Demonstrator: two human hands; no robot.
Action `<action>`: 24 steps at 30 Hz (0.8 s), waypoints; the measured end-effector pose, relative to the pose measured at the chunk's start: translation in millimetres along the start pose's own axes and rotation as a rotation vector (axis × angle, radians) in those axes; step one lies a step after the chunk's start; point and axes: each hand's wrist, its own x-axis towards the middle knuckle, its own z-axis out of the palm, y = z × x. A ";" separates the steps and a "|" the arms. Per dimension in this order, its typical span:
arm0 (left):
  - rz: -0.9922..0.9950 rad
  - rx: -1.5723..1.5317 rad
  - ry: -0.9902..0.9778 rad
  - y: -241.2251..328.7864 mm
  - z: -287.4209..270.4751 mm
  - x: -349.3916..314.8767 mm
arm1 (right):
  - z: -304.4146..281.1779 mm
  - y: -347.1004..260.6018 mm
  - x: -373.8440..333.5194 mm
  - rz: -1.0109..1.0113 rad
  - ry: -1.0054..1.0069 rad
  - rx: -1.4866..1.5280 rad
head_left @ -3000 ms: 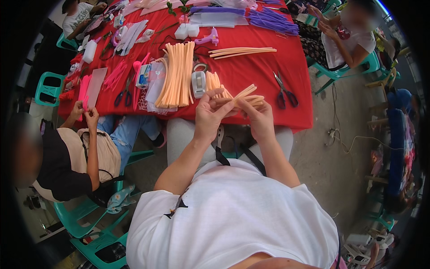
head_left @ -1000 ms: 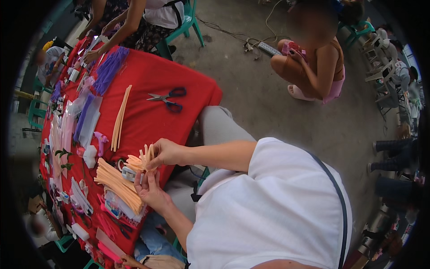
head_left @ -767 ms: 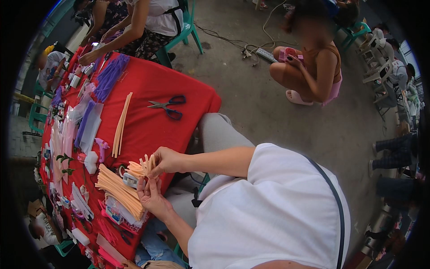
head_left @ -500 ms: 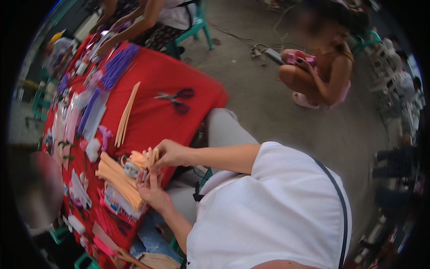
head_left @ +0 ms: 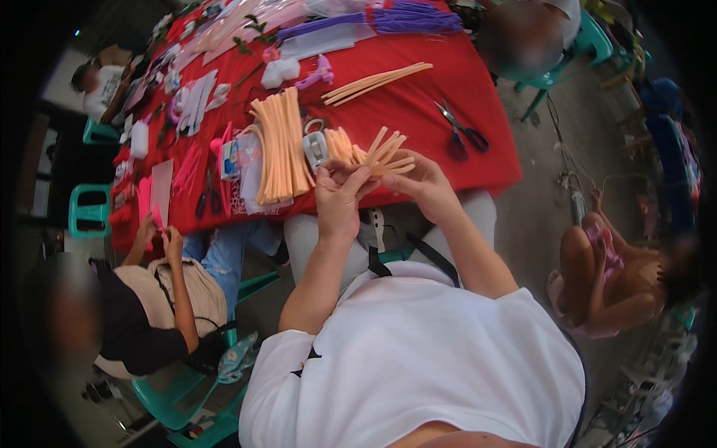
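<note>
My left hand (head_left: 341,200) and my right hand (head_left: 423,188) meet at the table's near edge, fingers pinched together. Between them is a small bunch of bent peach pipe cleaners (head_left: 388,154), its ends fanning out over the right fingers. Just beyond my left hand stands a grey tape dispenser (head_left: 315,150). Left of it lies a thick bundle of long peach pipe cleaners (head_left: 281,153). Shorter curled peach pieces (head_left: 340,145) rest between the dispenser and my hands. A few loose peach pipe cleaners (head_left: 377,84) lie farther off.
Dark-handled scissors (head_left: 460,136) lie open on the red tablecloth (head_left: 478,89) at right. Purple pipe cleaners (head_left: 414,19), a purple glue gun (head_left: 319,72) and plastic sheets spread across the far side. A person handling pink strips (head_left: 158,218) sits at left; another crouches at right.
My view has swung so that the table now lies straight ahead. Both hands stay together at the peach bunch, whose ends now spread apart more visibly.
</note>
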 end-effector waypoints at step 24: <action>0.026 0.034 -0.065 -1.5 11.2 -6.5 | -4.0 13.7 13.2 -0.019 0.191 0.014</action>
